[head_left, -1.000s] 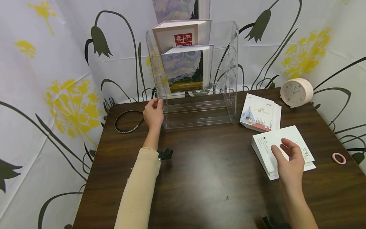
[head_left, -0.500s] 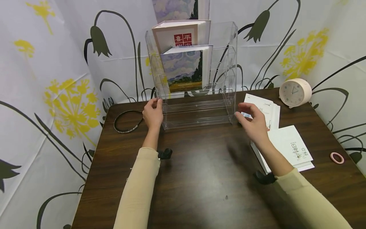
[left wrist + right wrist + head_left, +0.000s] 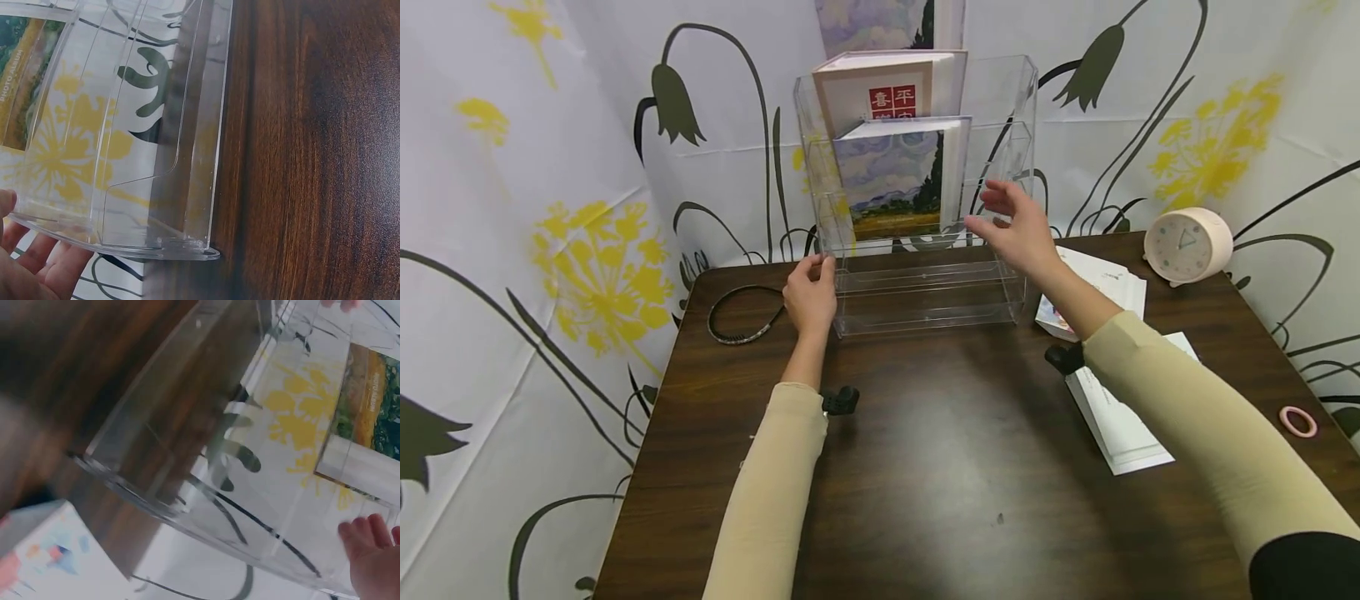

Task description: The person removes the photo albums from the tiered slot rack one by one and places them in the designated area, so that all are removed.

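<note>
Now the right hand [image 3: 1018,229], fingers spread, has been raised from the worktop [image 3: 940,467] books toward two o'clock beside the clear acrylic tiered rack [image 3: 925,283]; its left edge is gripped by the left hand [image 3: 811,293].

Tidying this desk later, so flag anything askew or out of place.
Nothing is spilled or damaged. The two loose books lie crooked: one overlaps the white one, which sits slanted near the table edge. A black band and a pink ring lie stray on the table. The rack stands upright, left hand at its corner.
</note>
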A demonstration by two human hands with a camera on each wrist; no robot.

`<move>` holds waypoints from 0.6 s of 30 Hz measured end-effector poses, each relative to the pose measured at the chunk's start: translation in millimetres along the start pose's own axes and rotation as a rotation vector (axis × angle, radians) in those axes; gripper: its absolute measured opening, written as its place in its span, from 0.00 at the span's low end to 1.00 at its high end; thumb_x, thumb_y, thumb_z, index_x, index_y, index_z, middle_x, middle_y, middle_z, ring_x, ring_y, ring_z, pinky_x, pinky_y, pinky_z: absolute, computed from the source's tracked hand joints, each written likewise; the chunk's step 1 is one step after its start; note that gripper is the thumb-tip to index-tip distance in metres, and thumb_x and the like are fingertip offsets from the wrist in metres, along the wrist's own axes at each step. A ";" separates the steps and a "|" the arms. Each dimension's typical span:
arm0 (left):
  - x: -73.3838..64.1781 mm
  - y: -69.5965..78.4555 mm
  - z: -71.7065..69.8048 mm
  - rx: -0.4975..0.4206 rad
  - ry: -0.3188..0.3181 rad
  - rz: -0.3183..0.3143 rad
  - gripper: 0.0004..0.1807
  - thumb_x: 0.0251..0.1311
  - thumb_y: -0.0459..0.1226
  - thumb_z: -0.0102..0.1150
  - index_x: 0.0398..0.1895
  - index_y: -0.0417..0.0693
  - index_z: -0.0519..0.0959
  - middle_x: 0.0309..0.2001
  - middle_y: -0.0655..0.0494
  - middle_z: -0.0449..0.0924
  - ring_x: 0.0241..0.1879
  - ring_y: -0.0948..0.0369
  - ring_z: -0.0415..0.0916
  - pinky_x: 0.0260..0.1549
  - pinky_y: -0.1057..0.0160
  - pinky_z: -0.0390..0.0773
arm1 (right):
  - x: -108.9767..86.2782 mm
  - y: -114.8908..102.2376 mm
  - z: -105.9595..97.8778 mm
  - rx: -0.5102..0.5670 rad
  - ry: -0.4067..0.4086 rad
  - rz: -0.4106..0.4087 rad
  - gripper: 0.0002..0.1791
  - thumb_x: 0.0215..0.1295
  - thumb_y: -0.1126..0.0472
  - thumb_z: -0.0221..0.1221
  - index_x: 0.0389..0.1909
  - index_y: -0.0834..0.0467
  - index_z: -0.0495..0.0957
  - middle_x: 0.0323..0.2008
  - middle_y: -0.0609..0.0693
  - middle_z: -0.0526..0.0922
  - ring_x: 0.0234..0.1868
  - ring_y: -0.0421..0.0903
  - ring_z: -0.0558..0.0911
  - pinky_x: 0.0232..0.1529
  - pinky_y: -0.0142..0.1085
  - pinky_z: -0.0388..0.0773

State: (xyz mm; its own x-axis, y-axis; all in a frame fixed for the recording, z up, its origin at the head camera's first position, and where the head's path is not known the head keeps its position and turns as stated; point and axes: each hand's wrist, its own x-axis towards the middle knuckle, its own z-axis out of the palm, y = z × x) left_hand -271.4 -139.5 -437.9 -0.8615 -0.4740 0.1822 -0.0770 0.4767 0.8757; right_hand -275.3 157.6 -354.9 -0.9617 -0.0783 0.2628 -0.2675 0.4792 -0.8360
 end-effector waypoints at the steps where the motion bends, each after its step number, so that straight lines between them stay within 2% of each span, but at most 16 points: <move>1: 0.0 0.1 0.3 -0.001 0.002 0.003 0.15 0.66 0.50 0.58 0.48 0.55 0.84 0.41 0.58 0.87 0.44 0.54 0.80 0.49 0.49 0.72 | 4.8 -2.7 0.5 -0.029 -0.001 0.011 0.38 0.64 0.54 0.65 0.71 0.60 0.61 0.65 0.58 0.72 0.66 0.52 0.71 0.64 0.44 0.67; 9: 0.2 -0.5 0.6 0.004 -0.002 0.000 0.14 0.66 0.49 0.59 0.47 0.54 0.84 0.41 0.58 0.87 0.44 0.55 0.80 0.51 0.51 0.71 | 31.8 -11.3 9.0 -0.192 -0.055 0.057 0.44 0.63 0.51 0.65 0.75 0.56 0.54 0.68 0.55 0.69 0.67 0.51 0.69 0.64 0.44 0.66; 18: 1.0 -1.1 0.5 0.001 0.003 0.008 0.15 0.65 0.50 0.59 0.47 0.54 0.85 0.41 0.59 0.87 0.45 0.55 0.80 0.51 0.50 0.70 | 44.2 -10.5 19.7 -0.181 -0.034 0.053 0.39 0.61 0.52 0.68 0.69 0.56 0.63 0.61 0.55 0.75 0.62 0.53 0.75 0.61 0.43 0.70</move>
State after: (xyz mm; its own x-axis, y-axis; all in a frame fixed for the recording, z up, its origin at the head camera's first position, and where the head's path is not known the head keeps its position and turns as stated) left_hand -272.4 -140.1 -438.9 -0.8606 -0.4723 0.1903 -0.0708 0.4810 0.8739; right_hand -316.2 131.9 -344.1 -0.9764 -0.0768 0.2020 -0.2043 0.6329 -0.7468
